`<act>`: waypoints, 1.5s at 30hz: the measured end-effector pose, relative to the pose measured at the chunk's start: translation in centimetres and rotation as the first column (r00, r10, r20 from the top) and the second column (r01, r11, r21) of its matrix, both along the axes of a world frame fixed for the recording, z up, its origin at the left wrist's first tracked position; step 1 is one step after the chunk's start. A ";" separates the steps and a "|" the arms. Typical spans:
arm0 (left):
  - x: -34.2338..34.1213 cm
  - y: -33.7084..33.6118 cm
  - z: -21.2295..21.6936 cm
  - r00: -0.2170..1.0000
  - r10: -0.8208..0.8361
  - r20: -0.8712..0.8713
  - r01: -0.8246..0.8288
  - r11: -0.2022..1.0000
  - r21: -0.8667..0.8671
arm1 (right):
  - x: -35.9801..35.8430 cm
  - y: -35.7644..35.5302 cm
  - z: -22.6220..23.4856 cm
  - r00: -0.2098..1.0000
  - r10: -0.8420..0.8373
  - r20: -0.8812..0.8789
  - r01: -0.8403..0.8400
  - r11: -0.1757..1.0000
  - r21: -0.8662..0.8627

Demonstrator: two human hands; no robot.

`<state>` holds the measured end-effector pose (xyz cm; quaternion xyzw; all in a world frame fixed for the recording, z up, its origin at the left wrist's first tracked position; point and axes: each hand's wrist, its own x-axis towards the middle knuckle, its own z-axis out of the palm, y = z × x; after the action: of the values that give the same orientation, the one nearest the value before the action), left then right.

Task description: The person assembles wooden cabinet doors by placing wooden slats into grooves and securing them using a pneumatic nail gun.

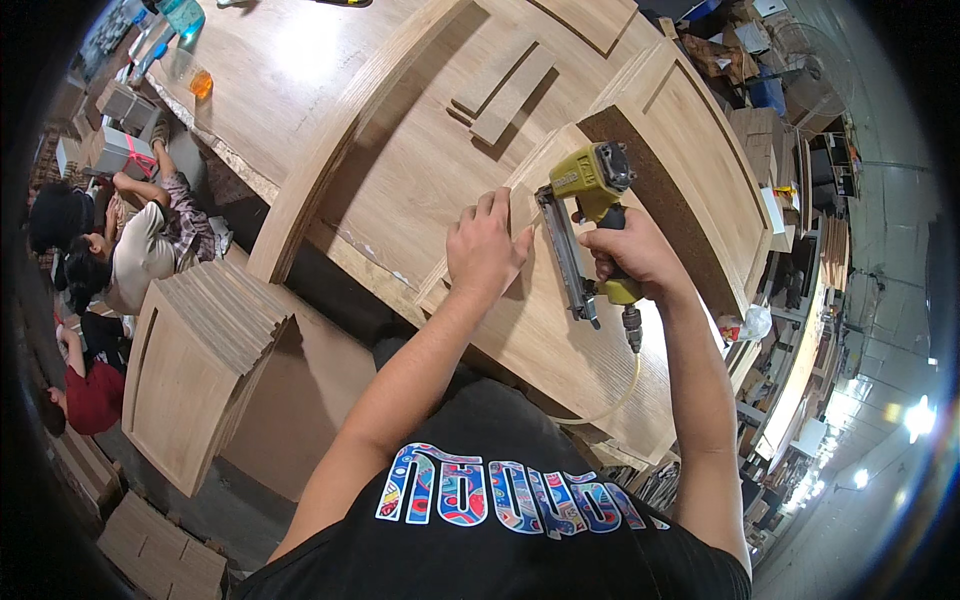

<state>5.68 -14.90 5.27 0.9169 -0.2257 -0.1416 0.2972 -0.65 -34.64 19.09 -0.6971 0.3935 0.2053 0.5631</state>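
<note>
My right hand (640, 252) is wrapped round the handle of a yellow-green pneumatic nail gun (588, 178), whose dark magazine slants down toward me. A thin pale air hose (628, 398) runs from the fitting at the handle's base. To its left, my left hand (482, 248) lies with fingers stretched out over the edge of a light wood-grain piece. That edge borders a wooden panel (515, 345) in front of me, on the workbench. The nail gun's nose is close to my left fingertips; whether it touches wood I cannot tell.
Stacked framed panels (690, 170) stand right of the nail gun. Small wood strips (515, 108) lie beyond my hands. A long wooden board (345, 130) crosses the bench at left. Stacked door panels (185, 365) stand lower left, near seated people (145, 255). An orange-filled bottle (201, 84) sits far left.
</note>
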 end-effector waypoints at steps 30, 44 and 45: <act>-7.5 12.3 -3.0 0.956 0.284 0.073 -0.238 0.897 -0.372 | -3.3 7.4 0.4 0.982 0.189 -0.018 -0.189 0.979 -0.078; -7.4 12.6 -3.9 0.952 0.300 0.065 -0.240 0.860 -0.450 | -1.9 7.0 0.8 0.966 0.254 -0.051 -0.259 0.951 -0.171; -7.4 12.6 -3.8 0.953 0.295 0.067 -0.236 0.864 -0.444 | -1.9 7.1 0.9 0.962 0.268 -0.054 -0.274 0.944 -0.185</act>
<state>-1.76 -2.27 1.47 0.8579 -0.1421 0.0155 0.4935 -2.56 -27.58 19.97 -0.7922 0.3199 0.2520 0.4544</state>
